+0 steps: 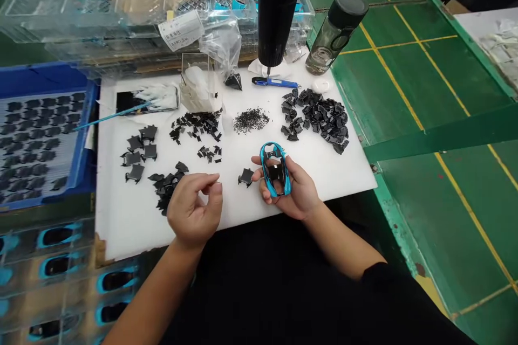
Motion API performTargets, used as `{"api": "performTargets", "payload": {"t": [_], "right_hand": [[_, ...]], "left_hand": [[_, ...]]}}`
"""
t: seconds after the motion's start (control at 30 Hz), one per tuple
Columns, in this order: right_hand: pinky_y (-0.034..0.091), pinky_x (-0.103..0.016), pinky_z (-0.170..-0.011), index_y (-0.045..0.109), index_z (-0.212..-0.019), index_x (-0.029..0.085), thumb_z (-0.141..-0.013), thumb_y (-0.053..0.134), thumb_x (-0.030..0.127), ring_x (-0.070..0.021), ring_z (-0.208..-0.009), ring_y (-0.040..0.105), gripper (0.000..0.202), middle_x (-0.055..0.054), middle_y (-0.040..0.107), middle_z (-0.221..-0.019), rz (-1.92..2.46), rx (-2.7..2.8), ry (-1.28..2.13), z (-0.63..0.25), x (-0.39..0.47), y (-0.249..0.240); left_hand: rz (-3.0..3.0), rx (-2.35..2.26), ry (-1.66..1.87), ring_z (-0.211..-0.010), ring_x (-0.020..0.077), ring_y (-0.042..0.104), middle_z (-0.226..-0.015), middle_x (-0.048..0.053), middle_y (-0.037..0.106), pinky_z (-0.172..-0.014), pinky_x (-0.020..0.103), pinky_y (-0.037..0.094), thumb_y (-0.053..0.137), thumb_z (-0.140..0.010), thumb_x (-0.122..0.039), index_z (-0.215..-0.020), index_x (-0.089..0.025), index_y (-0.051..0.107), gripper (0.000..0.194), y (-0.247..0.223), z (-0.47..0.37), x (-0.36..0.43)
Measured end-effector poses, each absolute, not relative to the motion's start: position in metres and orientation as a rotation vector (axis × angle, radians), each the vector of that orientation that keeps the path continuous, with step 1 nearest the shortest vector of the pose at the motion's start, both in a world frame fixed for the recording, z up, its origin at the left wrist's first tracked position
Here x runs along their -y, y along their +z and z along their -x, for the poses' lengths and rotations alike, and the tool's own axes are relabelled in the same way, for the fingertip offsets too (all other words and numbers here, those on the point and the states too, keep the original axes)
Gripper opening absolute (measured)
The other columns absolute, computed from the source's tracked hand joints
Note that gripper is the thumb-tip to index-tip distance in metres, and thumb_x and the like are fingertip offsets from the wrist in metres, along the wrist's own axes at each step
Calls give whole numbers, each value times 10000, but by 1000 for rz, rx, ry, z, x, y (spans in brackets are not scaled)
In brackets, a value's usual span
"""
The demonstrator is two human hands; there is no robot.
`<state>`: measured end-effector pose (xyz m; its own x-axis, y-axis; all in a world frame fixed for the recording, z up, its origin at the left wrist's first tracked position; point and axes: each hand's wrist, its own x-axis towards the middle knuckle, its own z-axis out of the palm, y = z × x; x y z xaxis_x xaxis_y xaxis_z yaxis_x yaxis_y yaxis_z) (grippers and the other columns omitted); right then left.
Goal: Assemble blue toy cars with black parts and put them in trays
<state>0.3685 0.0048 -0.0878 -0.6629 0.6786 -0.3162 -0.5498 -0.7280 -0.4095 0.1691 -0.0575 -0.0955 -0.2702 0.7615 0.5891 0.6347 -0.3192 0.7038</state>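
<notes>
My right hand grips a toy car body, bright blue with a dark window piece, fingers around its sides above the white work board. Left of it, my left hand is closed in a pinch, thumb against the curled index finger. Whatever the pinch holds, if anything, is too small or hidden to make out. Between the hands lies a single black plastic part with small prongs, close to my right fingertips. A heap of curved black parts sits just beyond my left hand, which partly covers it.
A black electric screwdriver hangs over the board, its bit above a blue pen. Behind are tiny screws, heaps of black parts, a bottle and stacked clear trays. A blue crate stands left.
</notes>
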Motion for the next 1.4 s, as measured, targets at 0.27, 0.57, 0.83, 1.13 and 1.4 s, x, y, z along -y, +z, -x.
{"api": "performTargets", "payload": {"t": [0.27, 0.57, 0.83, 1.13, 1.4], "right_hand": [[469, -262, -527, 646, -1230, 106, -1016, 278, 572, -157, -576, 630, 632, -99, 693, -933, 562, 326, 2360, -371, -5, -90], [490, -261, -550, 662, -1197, 91, -1035, 273, 504, -166, -668, 632, 590, -90, 665, -904, 535, 191, 2350, -374, -8, -87], [480, -267, -523, 659, -1185, 99, -1049, 190, 504, -168, -624, 628, 634, -90, 665, -873, 540, 136, 2345, -374, -9, -86], [480, -264, -531, 642, -1202, 107, -1041, 197, 522, -168, -633, 633, 630, -89, 667, -896, 520, 123, 2375, -375, -8, -89], [480, -267, -518, 653, -1184, 125, -1019, 286, 548, -169, -621, 618, 583, -84, 676, -890, 553, 160, 2364, -374, -8, -89]], "left_hand": [[-1806, -1794, 1642, -772, 133, 614, -849, 36, 666, -686, 269, 489, 681, -820, -61, -974, -151, 703, 179, -95, -170, 57], [-1811, -1887, 1562, -763, 148, 625, -838, 39, 676, -647, 276, 491, 675, -846, -113, -955, -166, 708, 125, -94, -171, 55], [-1971, -1768, 1396, -719, 132, 594, -851, 43, 663, -630, 268, 498, 721, -795, -48, -1020, -153, 689, 250, -94, -174, 52], [-2020, -1770, 1340, -688, 122, 566, -858, 44, 666, -624, 263, 487, 722, -795, -49, -1021, -160, 691, 254, -92, -175, 52], [-1988, -1802, 1335, -707, 136, 602, -843, 43, 677, -622, 269, 499, 716, -809, -82, -1007, -167, 698, 217, -93, -174, 52]]}}
